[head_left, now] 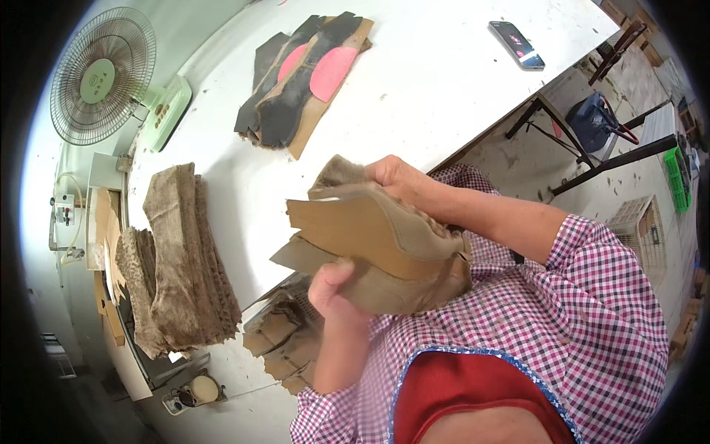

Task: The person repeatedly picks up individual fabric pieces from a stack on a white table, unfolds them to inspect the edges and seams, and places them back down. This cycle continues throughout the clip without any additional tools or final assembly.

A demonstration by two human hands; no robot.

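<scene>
Before my chest I hold a bundle of tan, leather-like panels (347, 229) with brown furry edges. They are bent over and fanned apart at their left ends. My left hand (334, 290) is closed on the lower panels, thumb on top. At the upper far end, my right hand (396, 177) grips the furry edge of the same bundle; its fingertips are partly hidden. To the left, stacks of brown furry panels (181, 251) lie at the table edge. Farther off rests a pile of dark grey and tan panels (303, 85) with pink pieces (333, 72) on it.
The white table (421, 81) carries a phone (516, 46) at its far right. A green fan (97, 81) stands at the back left. Below the near edge are more brown panels (285, 344). At right are a rack with a blue bag (592, 122) and a plastic crate (640, 229).
</scene>
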